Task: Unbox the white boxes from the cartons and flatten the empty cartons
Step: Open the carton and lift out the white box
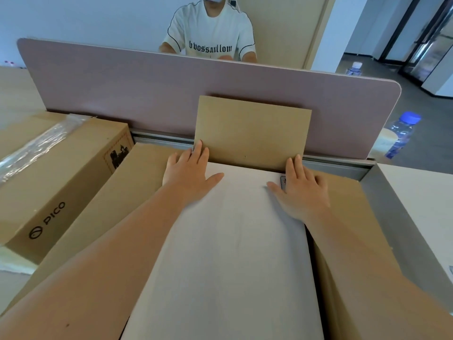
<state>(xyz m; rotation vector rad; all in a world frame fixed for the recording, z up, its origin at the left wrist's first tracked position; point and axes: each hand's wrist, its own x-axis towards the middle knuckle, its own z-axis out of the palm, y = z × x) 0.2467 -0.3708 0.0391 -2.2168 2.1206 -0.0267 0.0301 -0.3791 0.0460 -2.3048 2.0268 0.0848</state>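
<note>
Large flat white box sits inside the open brown cardboard carton, filling centre and lower frame. Carton's side flaps are splayed out left and right; its far flap stands upright against the dusty-pink desk divider.

Handling, my read: the white box looks rigid with a smooth matte top and no handles, so palms on top give no lift. Fit in the carton looks snug, with only a thin gap showing along the right edge. Probably moderate weight for its size. Best hold is likely at the far edge or far corners, fingertips hooked down between box and far flap, then tilt up and slide out. Slip risk on that smooth face.

Left hand: flat on the far-left corner of the white box, fingers straight and reaching onto the base of the far flap, thumb spread across the top. Not gripping anything.
Right hand: flat on the far-right corner, fingers straight toward the flap, thumb spread inward, partly covering a small label. Also gripping nothing.
Both forearms extend straight in from the bottom of frame.

Left of frame: a second, sealed brown carton with clear tape and a PICO logo, touching the open one's left flap. Blue-capped water bottle at right. Another person in a white t-shirt sits behind the divider.
</note>
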